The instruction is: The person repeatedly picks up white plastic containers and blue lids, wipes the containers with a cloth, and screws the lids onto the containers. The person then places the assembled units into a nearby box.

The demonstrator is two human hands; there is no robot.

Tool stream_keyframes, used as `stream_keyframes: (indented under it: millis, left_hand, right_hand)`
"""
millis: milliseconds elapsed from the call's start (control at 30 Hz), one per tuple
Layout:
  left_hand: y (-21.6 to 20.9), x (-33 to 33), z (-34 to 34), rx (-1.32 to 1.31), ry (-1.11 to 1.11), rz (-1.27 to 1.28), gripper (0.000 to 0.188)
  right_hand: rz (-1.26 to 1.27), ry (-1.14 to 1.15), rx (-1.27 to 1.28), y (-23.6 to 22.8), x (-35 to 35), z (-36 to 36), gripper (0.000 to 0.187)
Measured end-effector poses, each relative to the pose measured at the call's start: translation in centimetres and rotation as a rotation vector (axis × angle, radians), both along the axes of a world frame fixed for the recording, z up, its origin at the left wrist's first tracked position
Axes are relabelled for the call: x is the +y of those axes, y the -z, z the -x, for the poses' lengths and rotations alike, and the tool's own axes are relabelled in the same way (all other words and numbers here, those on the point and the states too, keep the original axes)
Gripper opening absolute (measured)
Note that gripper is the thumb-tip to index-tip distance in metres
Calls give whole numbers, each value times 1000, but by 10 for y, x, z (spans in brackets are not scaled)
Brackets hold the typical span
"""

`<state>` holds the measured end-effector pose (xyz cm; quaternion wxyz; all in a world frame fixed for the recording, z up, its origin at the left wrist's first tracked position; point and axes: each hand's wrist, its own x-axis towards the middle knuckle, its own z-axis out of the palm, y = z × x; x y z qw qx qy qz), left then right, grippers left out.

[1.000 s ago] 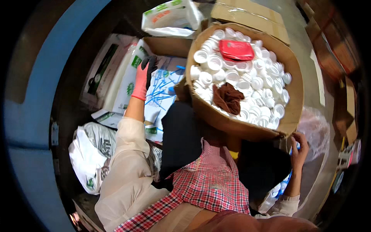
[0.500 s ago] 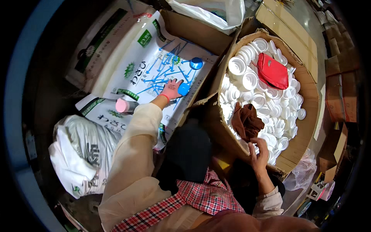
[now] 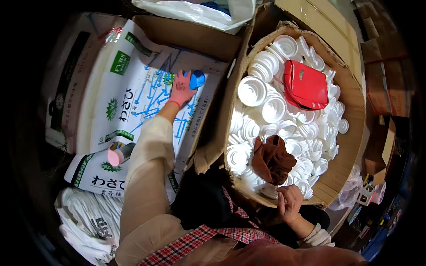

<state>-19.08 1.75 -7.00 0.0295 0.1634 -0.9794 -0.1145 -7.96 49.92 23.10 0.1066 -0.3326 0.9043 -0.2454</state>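
My left hand (image 3: 181,91), in a pink glove, reaches over a white printed sheet (image 3: 106,91) lining an open carton. Its thumb and fingers are closed on the edge of a blue round lid-like piece (image 3: 197,79). Several thin blue plastic sticks (image 3: 153,91) lie scattered across the sheet around it. My right hand (image 3: 290,202) is bare, its fingers curled together, at the near rim of a large cardboard box (image 3: 348,148). Nothing shows in those fingers. Just beyond them, a crumpled brown cloth (image 3: 274,162) lies on a heap of white round plastic lids (image 3: 273,108).
A red zip pouch (image 3: 305,85) sits on the white lids. A cylinder with a pink end (image 3: 116,157) lies beside my left forearm. White bags stand at the lower left (image 3: 88,221) and far side (image 3: 195,11). Brown cartons (image 3: 384,95) are stacked at the right.
My left hand has moved away from me across the sheet, taking the nearer blue round piece to the farther one. My right hand's fingers have curled in. The whole view has shifted.
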Motion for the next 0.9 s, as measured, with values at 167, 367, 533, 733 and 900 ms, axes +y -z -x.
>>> stream_keyframes:
  millis: [167, 367, 533, 733, 900]
  left_hand:
    - [10, 20, 63, -349, 99, 98, 79]
    - [11, 13, 44, -13, -2, -94, 85]
    - [-123, 6, -18, 407, -98, -1141, 83]
    - [-314, 88, -94, 352, 205, -1537, 75]
    - [-353, 160, -74, -54, 364, -1203, 58]
  right_hand:
    - [-21, -18, -40, -1, 3, 1, 8]
    - [28, 59, -153, -10, -2, 9, 25]
    - [-52, 182, -260, 0, -2, 32, 66]
    - [-213, 10, -17, 48, -8, 51, 42]
    - [54, 92, 53, 18, 23, 56, 20]
